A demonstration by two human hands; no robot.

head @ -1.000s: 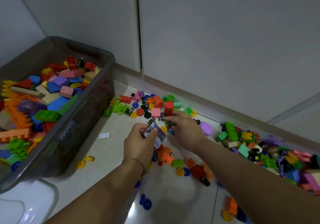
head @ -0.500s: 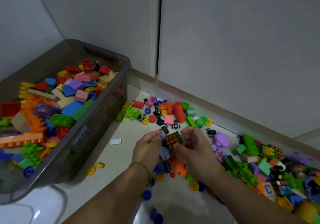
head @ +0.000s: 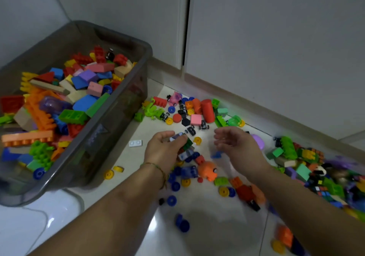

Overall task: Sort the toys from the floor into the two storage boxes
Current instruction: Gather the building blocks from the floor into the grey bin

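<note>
We look down at a pale tiled floor. In the centre of the frame, our left hand curls around a small puzzle cube and a clear piece. Just to its right, our right hand hovers with fingers loosely spread, holding nothing. A grey storage box, heaped with coloured blocks, fills the left of the frame. Loose toys litter the floor above and right of the hands.
</note>
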